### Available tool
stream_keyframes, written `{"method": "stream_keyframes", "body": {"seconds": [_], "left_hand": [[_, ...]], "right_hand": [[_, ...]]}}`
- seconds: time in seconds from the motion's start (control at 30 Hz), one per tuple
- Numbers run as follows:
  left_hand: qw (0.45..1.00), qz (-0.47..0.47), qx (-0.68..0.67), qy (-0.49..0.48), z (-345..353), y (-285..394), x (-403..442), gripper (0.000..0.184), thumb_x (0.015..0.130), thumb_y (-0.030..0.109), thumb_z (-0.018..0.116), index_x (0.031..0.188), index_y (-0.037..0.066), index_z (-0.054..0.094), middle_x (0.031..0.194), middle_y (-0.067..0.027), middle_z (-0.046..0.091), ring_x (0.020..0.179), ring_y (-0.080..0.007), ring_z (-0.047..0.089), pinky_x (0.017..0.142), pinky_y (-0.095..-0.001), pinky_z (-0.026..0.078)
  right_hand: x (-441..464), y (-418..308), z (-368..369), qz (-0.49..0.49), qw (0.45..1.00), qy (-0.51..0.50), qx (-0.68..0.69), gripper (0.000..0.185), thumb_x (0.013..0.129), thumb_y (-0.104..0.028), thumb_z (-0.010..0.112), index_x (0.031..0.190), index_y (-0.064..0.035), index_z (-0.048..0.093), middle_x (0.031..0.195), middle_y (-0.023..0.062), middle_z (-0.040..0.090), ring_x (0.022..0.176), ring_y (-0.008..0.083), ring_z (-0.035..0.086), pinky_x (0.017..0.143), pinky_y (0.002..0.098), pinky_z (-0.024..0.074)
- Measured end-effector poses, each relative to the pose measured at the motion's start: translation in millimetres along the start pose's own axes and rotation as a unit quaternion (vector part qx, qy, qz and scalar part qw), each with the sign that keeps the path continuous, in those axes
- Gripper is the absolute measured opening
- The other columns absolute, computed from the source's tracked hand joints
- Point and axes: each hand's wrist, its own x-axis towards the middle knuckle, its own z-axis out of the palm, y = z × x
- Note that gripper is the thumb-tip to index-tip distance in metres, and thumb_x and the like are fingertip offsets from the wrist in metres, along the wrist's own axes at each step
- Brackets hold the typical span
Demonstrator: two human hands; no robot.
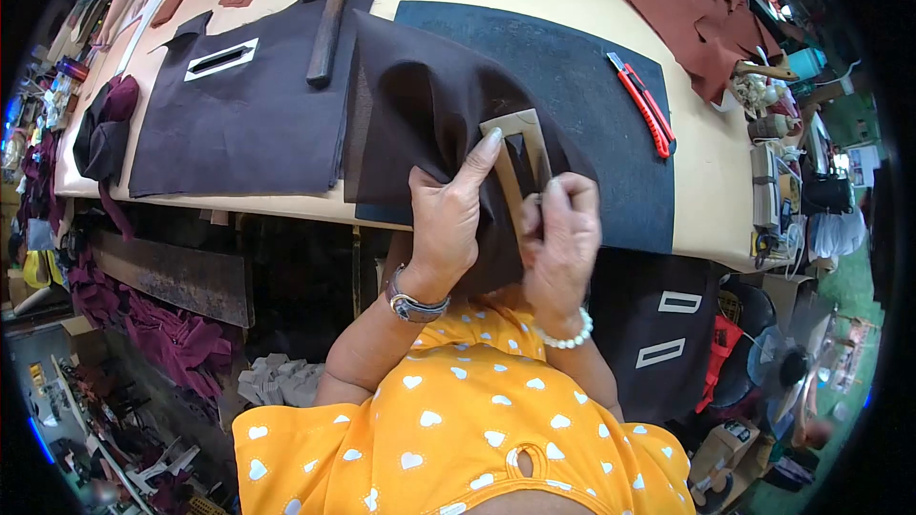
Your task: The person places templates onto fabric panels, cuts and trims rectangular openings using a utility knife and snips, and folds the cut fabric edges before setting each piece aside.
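Note:
A dark brown sheet of thin fabric or leather (420, 86) is raised off the table edge toward me. On it is a tan rectangular frame (508, 181) with a slot in its middle. My left hand (448, 219) grips the sheet, thumb pressed on the frame's upper left side and the other fingers mostly hidden. At the frame's lower right side, my right hand (565, 243) has its fingers curled in a pinch, slightly blurred. Whatever is between those fingertips is hidden.
A black cutting mat (563, 48) carries a red utility knife (644, 105). A hammer (327, 38) rests on stacked dark brown pieces (258, 114), beside another slotted frame (221, 59). Rust-brown material (677, 10) lies at the far right. A framed dark piece (658, 324) hangs below the table.

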Motion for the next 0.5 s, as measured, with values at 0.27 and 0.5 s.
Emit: {"method": "stream_keyframes", "body": {"seconds": [0.27,0.5], "left_hand": [[0.998,-0.048,0.010,-0.027,-17,1,17,0.014,0.083,0.007,0.065,0.095,-0.001,0.064,0.094,-0.0053,0.066,0.085,-0.0107,0.062,0.078,-0.0246,0.047],[0.998,-0.043,0.031,-0.040,-13,-1,12,0.016,0.084,0.008,0.065,0.096,-0.002,0.063,0.095,-0.0053,0.065,0.084,-0.0106,0.061,0.077,-0.0245,0.048]], "right_hand": [[72,1,-115,-0.264,0.673,0.110,-0.682,0.019,0.086,-0.014,0.060,0.099,-0.0003,0.061,0.093,0.0150,0.061,0.084,0.0306,0.059,0.075,0.0378,0.0461],[64,-39,-51,-0.376,0.733,-0.048,-0.565,0.025,0.074,-0.013,0.069,0.098,-0.0063,0.065,0.106,0.0107,0.057,0.101,0.0295,0.054,0.088,0.0395,0.0422]]}}
